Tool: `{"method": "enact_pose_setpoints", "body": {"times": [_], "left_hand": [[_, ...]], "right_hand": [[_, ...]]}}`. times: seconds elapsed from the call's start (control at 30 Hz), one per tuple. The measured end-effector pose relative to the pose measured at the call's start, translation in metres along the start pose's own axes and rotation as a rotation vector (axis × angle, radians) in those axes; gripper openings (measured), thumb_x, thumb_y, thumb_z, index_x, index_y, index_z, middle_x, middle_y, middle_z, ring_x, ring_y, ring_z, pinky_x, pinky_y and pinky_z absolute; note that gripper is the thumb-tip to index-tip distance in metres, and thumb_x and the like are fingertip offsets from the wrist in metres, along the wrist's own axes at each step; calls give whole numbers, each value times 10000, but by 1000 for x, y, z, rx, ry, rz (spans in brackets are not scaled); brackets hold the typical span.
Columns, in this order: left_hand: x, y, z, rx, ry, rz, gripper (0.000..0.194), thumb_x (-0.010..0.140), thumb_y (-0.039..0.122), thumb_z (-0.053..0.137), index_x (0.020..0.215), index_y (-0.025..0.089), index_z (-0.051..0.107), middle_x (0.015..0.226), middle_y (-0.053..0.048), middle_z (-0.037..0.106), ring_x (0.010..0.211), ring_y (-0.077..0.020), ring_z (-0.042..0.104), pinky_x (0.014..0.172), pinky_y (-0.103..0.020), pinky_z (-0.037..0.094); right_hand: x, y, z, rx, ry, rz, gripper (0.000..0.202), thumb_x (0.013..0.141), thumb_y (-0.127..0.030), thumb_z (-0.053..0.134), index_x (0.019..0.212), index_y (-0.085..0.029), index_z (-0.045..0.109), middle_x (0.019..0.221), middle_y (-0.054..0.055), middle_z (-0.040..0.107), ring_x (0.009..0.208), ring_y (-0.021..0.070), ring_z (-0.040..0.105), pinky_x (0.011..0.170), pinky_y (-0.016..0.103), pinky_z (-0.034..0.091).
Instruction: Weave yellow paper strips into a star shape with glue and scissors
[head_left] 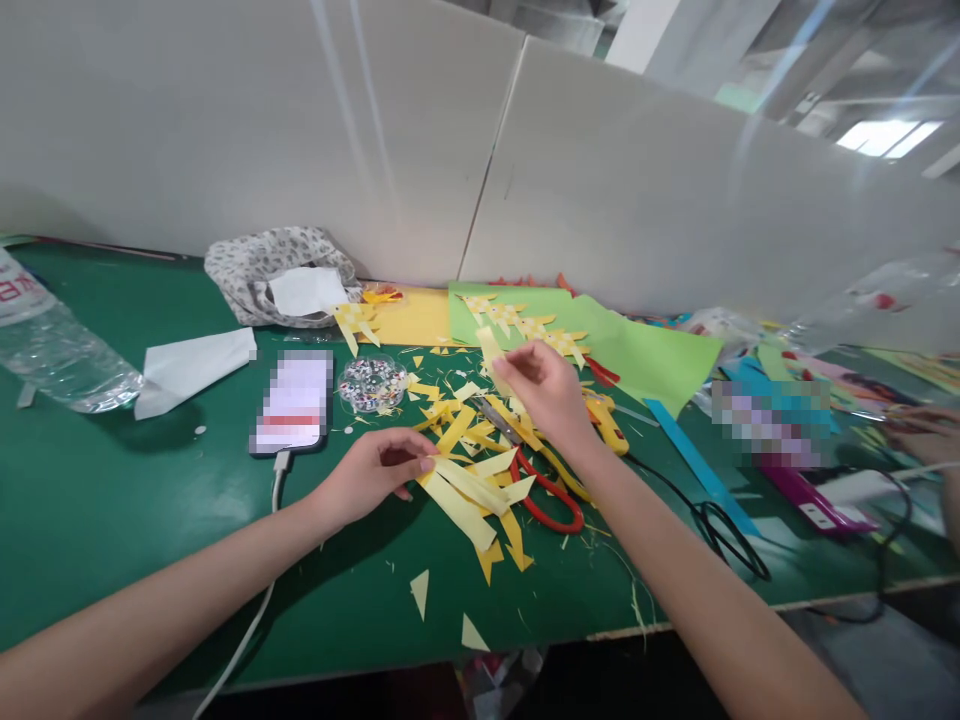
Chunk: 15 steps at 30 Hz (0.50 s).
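Observation:
My left hand (386, 468) pinches the ends of several pale yellow paper strips (465, 500) that fan out to the right over the green table (367, 600). Higher up, my right hand (544, 385) holds one pale yellow strip (490, 352) between thumb and fingers. Beneath and between the hands lies a pile of yellow paper pieces (454, 430). Scissors with red handles (559, 520) rest beside the pile, under my right forearm. Woven yellow paper fish shapes (536, 328) lie beyond my right hand.
A phone (294, 405) with a white cable, a round case of beads (373, 383) and a plastic bottle (64, 350) are on the left. A yellow glue gun (609, 425), a blue strip (701, 465) and a purple power strip (814, 500) lie right. Another person's hand shows at far right.

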<state>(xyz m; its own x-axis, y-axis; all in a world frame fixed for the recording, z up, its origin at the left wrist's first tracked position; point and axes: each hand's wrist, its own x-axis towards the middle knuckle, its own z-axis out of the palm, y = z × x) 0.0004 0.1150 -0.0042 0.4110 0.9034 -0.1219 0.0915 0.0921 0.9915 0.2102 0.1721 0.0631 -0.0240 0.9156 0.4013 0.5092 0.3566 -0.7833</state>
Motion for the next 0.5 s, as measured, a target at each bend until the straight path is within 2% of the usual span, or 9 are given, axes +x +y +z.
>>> {"method": "enact_pose_setpoints", "body": {"times": [0.1, 0.2, 0.37, 0.5], "left_hand": [[-1, 2, 0, 9, 5, -8, 229, 736, 376, 615, 842, 173, 627, 752, -23, 577, 669, -124, 535, 499, -194, 497], [-2, 4, 1, 13, 2, -11, 227, 731, 375, 614, 836, 174, 628, 745, -21, 579, 669, -126, 532, 500, -196, 495], [-2, 5, 1, 20, -2, 5, 235, 719, 375, 618, 834, 172, 639, 786, -35, 600, 668, -127, 528, 494, -197, 493], [-2, 6, 2, 14, 5, -4, 219, 715, 373, 623, 815, 179, 640, 767, -29, 591, 661, -123, 522, 500, -198, 498]], "right_hand": [[-27, 3, -13, -48, -37, 159, 238, 704, -418, 616, 734, -192, 546, 730, 19, 636, 662, 148, 600, 643, 292, 468], [-42, 7, -17, -88, -108, 284, 259, 694, -436, 608, 740, -183, 575, 713, 34, 662, 666, 171, 617, 653, 313, 472], [-48, 10, -11, -110, -141, 323, 255, 708, -430, 588, 773, -185, 609, 728, 43, 683, 682, 196, 633, 662, 328, 476], [-47, 15, -6, -67, -164, 342, 260, 714, -449, 582, 789, -202, 610, 682, 29, 669, 600, 188, 614, 578, 320, 477]]}}
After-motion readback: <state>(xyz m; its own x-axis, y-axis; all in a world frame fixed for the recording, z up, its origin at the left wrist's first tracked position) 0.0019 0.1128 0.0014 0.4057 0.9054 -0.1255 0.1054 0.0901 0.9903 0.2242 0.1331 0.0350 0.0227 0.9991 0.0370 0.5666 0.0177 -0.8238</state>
